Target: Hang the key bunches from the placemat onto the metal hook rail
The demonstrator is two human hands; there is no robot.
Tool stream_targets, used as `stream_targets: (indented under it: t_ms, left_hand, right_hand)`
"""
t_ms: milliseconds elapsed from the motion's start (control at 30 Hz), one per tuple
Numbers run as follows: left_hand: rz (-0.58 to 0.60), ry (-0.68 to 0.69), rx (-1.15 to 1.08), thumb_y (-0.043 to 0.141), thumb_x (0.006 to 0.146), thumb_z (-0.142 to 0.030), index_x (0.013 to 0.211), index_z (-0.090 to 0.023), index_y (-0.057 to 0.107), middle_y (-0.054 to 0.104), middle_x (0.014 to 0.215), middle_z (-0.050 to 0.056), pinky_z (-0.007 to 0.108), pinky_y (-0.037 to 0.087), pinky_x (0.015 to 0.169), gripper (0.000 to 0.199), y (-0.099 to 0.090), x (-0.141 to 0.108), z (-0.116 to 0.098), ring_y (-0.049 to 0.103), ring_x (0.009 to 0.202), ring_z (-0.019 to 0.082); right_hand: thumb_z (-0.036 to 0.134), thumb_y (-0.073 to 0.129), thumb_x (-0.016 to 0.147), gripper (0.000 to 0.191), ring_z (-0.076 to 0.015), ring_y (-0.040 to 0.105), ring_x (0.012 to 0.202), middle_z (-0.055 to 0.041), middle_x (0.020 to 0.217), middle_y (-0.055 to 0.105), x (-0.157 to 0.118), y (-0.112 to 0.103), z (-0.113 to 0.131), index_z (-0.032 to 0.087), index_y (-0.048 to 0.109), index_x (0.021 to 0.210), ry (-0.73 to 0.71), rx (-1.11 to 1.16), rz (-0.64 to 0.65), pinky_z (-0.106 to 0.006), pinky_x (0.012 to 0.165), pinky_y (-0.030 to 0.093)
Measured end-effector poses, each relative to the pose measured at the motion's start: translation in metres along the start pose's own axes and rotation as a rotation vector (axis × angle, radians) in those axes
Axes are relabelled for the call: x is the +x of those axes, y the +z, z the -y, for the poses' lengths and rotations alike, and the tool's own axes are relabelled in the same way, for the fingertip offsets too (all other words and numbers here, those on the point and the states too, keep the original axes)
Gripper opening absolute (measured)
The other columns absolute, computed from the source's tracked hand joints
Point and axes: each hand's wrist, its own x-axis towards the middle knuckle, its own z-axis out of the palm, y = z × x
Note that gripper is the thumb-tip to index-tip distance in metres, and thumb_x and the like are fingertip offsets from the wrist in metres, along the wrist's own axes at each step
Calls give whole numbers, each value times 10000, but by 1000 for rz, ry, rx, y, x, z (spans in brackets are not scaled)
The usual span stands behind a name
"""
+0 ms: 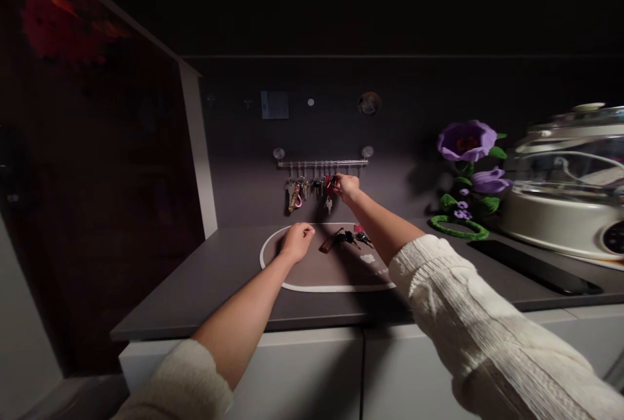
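Note:
A clear rail [322,163] with hooks is fixed to the dark wall, and several key bunches [295,196] hang from it. My right hand [348,187] is raised to the right part of the rail, its fingers pinched on keys with a red tag [328,184]. Just below these fingers a silver key [329,204] dangles. My left hand [298,242] rests loosely curled over the left part of a brown mat [312,274] with a white edge; whether it holds anything is hidden. More keys [348,238] with a brown fob [332,242] lie on the mat between my hands.
To the right stand a purple crocheted flower [467,142] with a green ring base [458,228] and a cream appliance [560,199] with a clear cover. A black flat object [533,267] lies before them on the dark counter [195,290]. A pale panel [197,147] borders the left.

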Motion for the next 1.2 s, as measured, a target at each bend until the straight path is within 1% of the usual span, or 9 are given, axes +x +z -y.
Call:
stream_targets:
  t_ms: [267,400,533,667,800,900,1033,1100,1200]
  left_hand:
    - [-1,-1,-3,473,769,-204,772,-140,651,652,744,41,231,406,655,189,1,1,2,552,672,120]
    - [-5,4,4,468,767,-203,781,-138,653,651,748,43,231,403,651,196,1,1,3,550,675,120]
    - [-11,1,5,472,765,-209,769,-133,654,649,741,47,232,402,646,197,1,1,3,547,669,122]
    - [-13,-2,-3,475,769,-211,773,-135,653,652,750,46,232,407,660,194,0,1,3,553,679,121]
    - [-13,-1,-13,481,767,-208,762,-137,647,652,751,43,227,406,649,181,1,2,5,552,675,117]
    - [-14,-13,-23,486,762,-205,760,-138,644,650,745,39,223,406,649,172,2,3,6,548,667,112]
    - [-8,-27,-23,483,765,-208,772,-139,645,649,739,35,217,402,639,175,1,2,5,549,666,111]
    - [-6,-16,-19,483,765,-210,772,-139,646,649,739,36,216,400,640,177,0,0,3,551,670,113]
    - [3,8,-11,475,769,-208,780,-138,647,648,748,39,217,401,649,186,-3,-2,-1,549,675,116]
  right_hand:
    - [100,488,754,165,-43,426,366,56,411,437,1,-6,-9,154,450,602,-29,-4,35,-153,392,379]
    - [91,480,752,187,-37,396,354,55,410,431,5,-6,-12,145,458,575,-54,-5,44,-149,367,339]
    - [87,487,751,149,-34,385,348,60,422,440,8,-5,-15,142,483,612,-67,-10,13,-147,352,314]
    - [87,503,744,150,-33,393,353,54,431,451,8,-6,-17,140,491,604,-67,-30,47,-141,345,301]
    - [69,509,734,154,-25,370,350,58,423,435,8,-10,-18,139,494,598,-67,-67,73,-135,358,308]
    - [49,508,721,161,-18,363,354,58,439,436,8,-15,-17,139,480,591,-47,-82,123,-137,379,322]
    - [38,522,705,131,-19,407,394,42,506,482,5,-22,-14,133,496,619,-19,-113,149,-148,429,366]
    - [37,515,711,116,-24,422,412,34,533,496,2,-26,-12,130,511,642,-11,-134,143,-156,445,382]
    - [41,504,723,110,-28,423,418,30,550,499,-5,-32,-9,130,518,660,0,-157,173,-164,449,389]
